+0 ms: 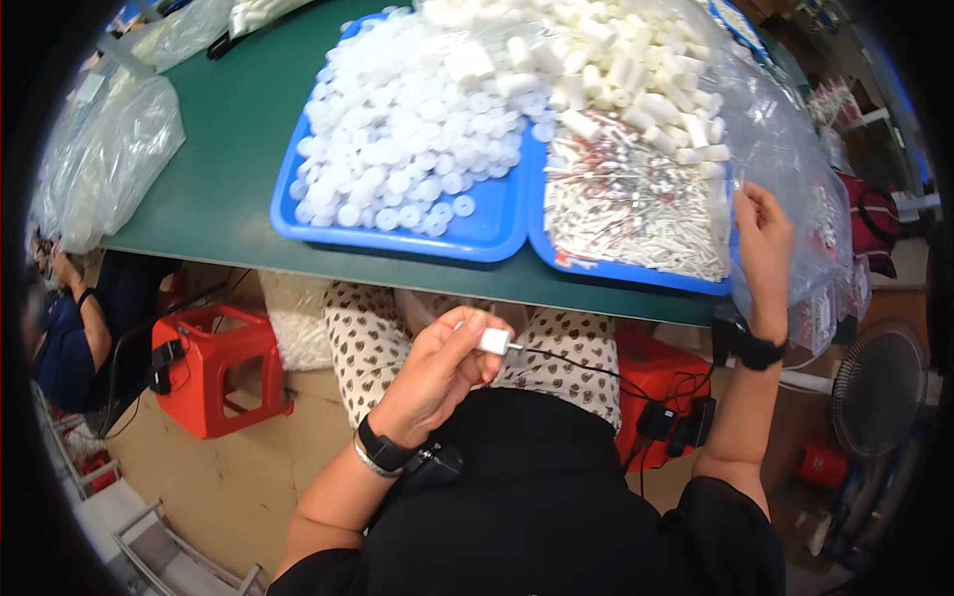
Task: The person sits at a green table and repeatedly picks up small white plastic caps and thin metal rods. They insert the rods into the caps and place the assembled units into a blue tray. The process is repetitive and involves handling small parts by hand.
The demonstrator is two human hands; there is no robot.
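Observation:
Above my lap, my left hand (pixel 452 358) pinches a small white cylindrical piece (pixel 494 341) with a greyish tip. A thin black cable (pixel 571 360) appears right beside that tip; whether the two join I cannot tell. My right hand (pixel 763 233) is at the right edge of the right blue tray (pixel 636 279), fingers curled together, and what they hold, if anything, is hidden. That tray holds many small thin white pieces (pixel 636 219) with reddish bits, below a heap of white cylinders (pixel 621 74). Translucent white round pieces (pixel 397 149) fill much of the left blue tray (pixel 477 244).
Both trays stand on a green table (pixel 229 139). Clear plastic bags lie left (pixel 129 149) and right (pixel 810 199). Red stools (pixel 214 372) are under the table edge, one bearing black boxes (pixel 656 421) and cables. A fan (pixel 879 392) stands right; another person (pixel 75 328) sits left.

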